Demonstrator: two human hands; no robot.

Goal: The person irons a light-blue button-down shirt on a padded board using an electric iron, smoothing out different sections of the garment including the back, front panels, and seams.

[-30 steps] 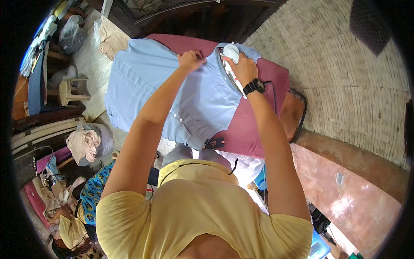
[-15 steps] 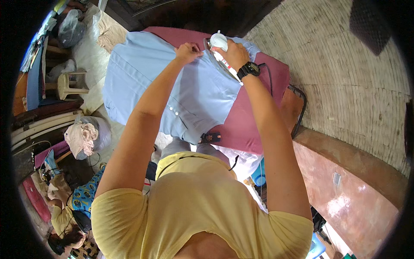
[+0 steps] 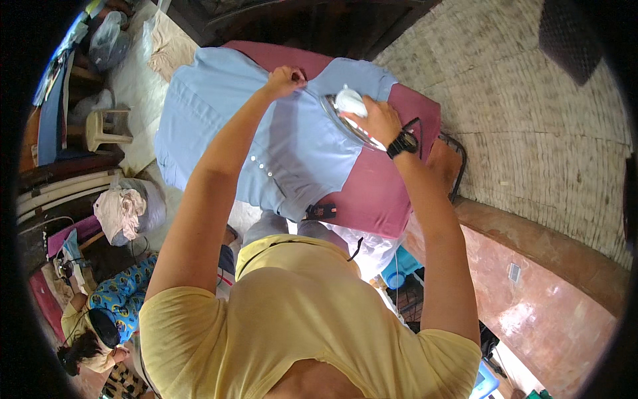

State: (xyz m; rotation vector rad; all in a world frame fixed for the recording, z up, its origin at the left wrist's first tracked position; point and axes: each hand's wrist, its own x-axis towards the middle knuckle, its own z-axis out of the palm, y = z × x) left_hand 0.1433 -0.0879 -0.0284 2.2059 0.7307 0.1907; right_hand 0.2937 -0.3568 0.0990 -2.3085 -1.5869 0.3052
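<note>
A light blue shirt [image 3: 219, 113] with white buttons lies spread over a board covered in dark red cloth [image 3: 379, 193]. My right hand [image 3: 380, 123], with a black watch at the wrist, is closed round the handle of a white clothes iron [image 3: 350, 103]. The iron's soleplate rests on the right part of the shirt. To its left, my left hand [image 3: 286, 81] has its fingers curled together at the shirt's far edge, pinching the fabric; the fingertips are partly hidden.
A dark label-like tag [image 3: 322, 211] lies by the board's near edge. The iron's cord [image 3: 417, 126] loops beside my right wrist. A dark wooden piece [image 3: 292, 26] stands beyond the board. A stool [image 3: 106, 130] and bagged clothes [image 3: 126, 211] are at left; another person [image 3: 113, 299] is lower left.
My right hand has drawn the iron nearer and slightly to the right across the shirt. My left hand stays near the far edge. The person at lower left has shifted posture.
</note>
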